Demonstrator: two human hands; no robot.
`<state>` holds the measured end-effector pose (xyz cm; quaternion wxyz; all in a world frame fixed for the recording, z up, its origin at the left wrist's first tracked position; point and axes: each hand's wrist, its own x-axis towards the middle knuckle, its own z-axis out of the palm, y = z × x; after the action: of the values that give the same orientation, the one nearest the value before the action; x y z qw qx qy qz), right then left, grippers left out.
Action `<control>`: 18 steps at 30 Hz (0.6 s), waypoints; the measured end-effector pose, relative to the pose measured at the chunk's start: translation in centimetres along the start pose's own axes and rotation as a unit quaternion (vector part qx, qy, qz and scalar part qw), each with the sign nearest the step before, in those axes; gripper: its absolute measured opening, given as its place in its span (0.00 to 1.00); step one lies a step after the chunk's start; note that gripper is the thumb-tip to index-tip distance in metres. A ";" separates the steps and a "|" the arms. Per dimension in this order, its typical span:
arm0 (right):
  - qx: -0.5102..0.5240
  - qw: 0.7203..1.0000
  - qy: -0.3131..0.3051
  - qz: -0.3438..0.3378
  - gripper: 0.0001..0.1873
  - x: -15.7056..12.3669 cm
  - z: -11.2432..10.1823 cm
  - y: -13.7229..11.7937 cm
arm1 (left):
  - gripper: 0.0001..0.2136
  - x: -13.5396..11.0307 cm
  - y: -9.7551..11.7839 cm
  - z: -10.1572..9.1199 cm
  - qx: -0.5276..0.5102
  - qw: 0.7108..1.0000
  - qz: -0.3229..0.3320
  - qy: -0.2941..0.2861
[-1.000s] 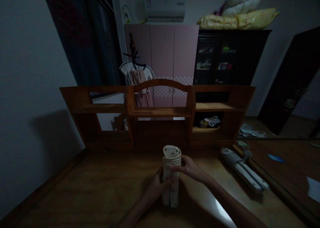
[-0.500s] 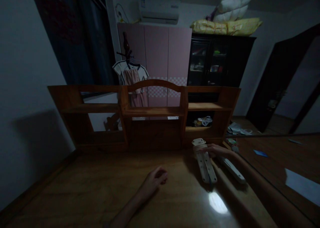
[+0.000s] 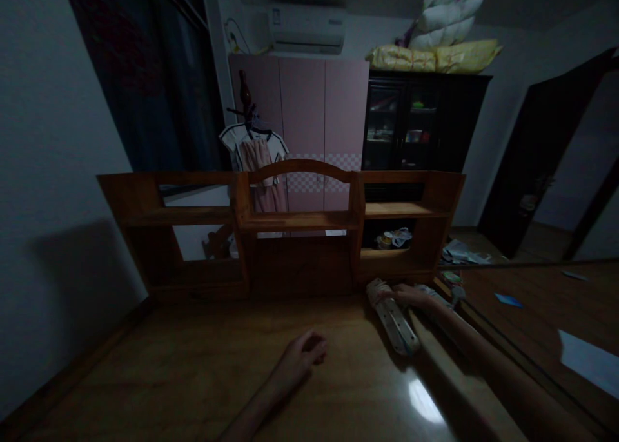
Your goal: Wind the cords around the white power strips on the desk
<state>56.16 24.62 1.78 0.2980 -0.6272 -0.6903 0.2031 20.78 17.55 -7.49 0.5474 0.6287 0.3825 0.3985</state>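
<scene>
My right hand reaches to the right side of the desk, its fingers closed on the near-white power strip. The strip lies at a slant with its underside up, screw holes showing, and cord wound about its far end. Under my right forearm, partly hidden, is a second white power strip. Nearer the middle, my left hand rests on the desk, fingers loosely curled with a gap to the thumb and nothing visible in it.
A wooden shelf unit stands along the back of the desk. A white wall borders the left. Beyond the right edge, a paper sheet and a blue card lie on a brown surface. Light glares near my right forearm.
The far end of the held power strip has swung slightly left and lowered towards the desk, my right hand moving with it. My left hand has barely moved. The view has tilted slightly.
</scene>
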 end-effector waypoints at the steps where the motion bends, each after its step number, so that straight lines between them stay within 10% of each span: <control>1: -0.021 1.000 -0.013 0.000 0.22 0.4 0.3 0.5 | 0.16 0.1 -0.2 0.0 0.002 1.000 -0.002 0.000; 18: -0.160 0.948 0.249 -0.118 0.28 -4.7 2.7 0.1 | 0.13 -0.1 0.4 -0.3 0.017 1.000 -0.001 -0.017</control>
<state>54.60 20.27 -1.02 0.3778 -0.6115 -0.6865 -0.1097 20.51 17.52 -7.12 0.5434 0.6441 0.3803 0.3811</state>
